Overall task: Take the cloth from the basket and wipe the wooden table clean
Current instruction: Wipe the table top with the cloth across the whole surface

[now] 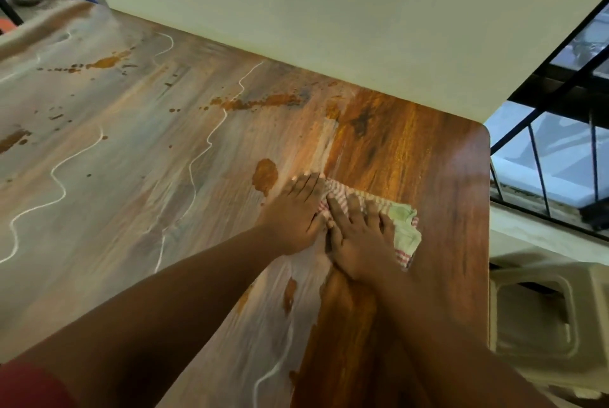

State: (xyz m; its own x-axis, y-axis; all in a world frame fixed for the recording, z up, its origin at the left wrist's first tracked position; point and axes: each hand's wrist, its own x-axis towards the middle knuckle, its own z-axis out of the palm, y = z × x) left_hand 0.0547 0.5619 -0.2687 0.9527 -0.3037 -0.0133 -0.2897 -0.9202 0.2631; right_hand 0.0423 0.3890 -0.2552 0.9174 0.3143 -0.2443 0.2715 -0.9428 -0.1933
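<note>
A striped red-and-white cloth with a pale green patch point(403, 224) lies flat on the wooden table point(428, 150), right of centre. My left hand point(293, 213) presses on its left edge, fingers spread and flat. My right hand point(361, 236) lies flat on the middle of the cloth, right beside the left hand. A dark, clean strip of wood runs from the cloth toward the wall and back toward me. The rest of the table point(115, 160) carries a grey-white film, white wavy lines and brown spills point(265, 175). The basket is not in view.
A white wall point(296, 5) stands along the table's far edge. To the right of the table are black window bars point(543, 150) and a beige plastic stool point(540, 318). Brown splashes point(263, 103) lie near the wall.
</note>
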